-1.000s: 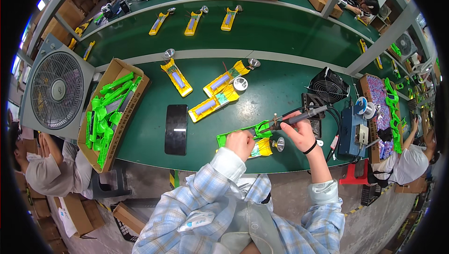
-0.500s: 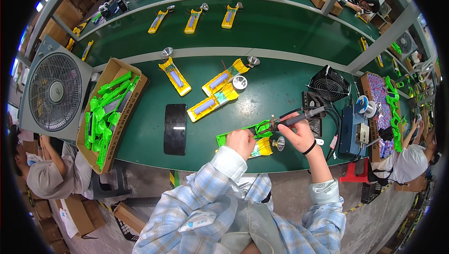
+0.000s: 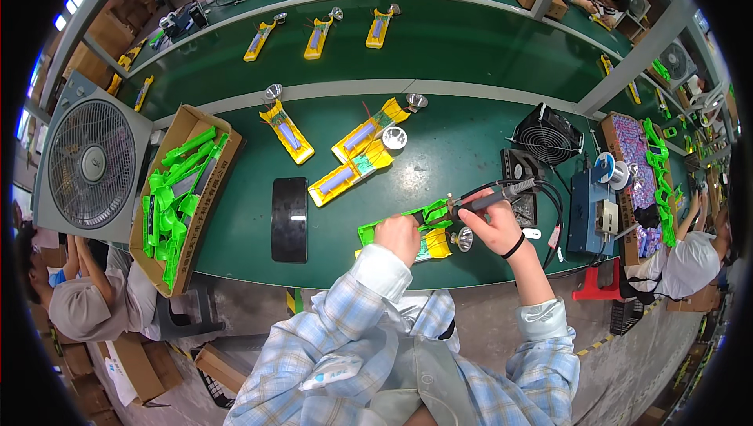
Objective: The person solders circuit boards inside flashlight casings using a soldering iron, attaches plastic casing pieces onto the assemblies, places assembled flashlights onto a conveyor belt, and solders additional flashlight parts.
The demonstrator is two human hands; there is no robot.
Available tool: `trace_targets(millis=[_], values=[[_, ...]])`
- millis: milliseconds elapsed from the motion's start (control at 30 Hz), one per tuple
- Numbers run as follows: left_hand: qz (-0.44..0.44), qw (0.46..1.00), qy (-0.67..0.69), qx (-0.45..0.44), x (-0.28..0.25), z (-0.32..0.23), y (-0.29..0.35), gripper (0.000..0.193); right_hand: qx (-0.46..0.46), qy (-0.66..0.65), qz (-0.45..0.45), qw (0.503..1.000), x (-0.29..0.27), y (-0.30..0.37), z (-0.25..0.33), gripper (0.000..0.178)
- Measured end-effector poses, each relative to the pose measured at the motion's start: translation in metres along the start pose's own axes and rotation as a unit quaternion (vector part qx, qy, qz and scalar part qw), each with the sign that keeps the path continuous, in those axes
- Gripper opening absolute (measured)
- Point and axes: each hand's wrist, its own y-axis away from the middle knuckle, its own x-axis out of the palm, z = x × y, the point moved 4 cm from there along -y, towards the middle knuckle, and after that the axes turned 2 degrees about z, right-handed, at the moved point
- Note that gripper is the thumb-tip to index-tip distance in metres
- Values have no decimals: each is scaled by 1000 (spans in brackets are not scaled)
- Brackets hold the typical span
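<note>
My right hand (image 3: 492, 222) is closed round a soldering iron (image 3: 480, 202), its cable trailing to the right and its front end pointing left over a green plastic shell (image 3: 436, 212). Curled at the left end of that shell is my left hand (image 3: 398, 238); what its fingers pinch is hidden. Just below the green shell lies a yellow flashlight half (image 3: 438, 247) with a circuit board and a silver reflector (image 3: 463, 238) at its right. Further up the bench rest more yellow flashlight halves (image 3: 351, 176) with purple battery cells, wires and reflectors.
On the left stand a carton of green shells (image 3: 213, 191) and a box fan (image 3: 92, 161). A black phone (image 3: 289, 220) lies beside my work. To the right are a small black fan (image 3: 547, 137), a blue soldering station (image 3: 590, 214), a solder spool (image 3: 614, 170) and a carton of purple cells (image 3: 630, 147).
The whole view has shifted slightly. Both hands keep nearly the same place over the green shell, and the soldering iron stays in my right hand.
</note>
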Motion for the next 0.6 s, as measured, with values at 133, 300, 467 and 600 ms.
trace_targets(millis=[133, 300, 467, 600], values=[[-5, 1000, 1, 3, -1, 0, 0, 13, 5, 4, 5, 1000, -1, 1, 0, 27], [-9, 1000, 9, 6, -1, -1, 0, 14, -12, 3, 1, 1000, 2, 0, 2, 26], [-8, 1000, 9, -2, -1, 0, 0, 14, -14, 7, 13, 1000, 4, -2, 0, 26], [-5, 1000, 6, -2, -2, 0, 0, 14, -12, 4, 21, 1000, 5, -4, 1, 25]])
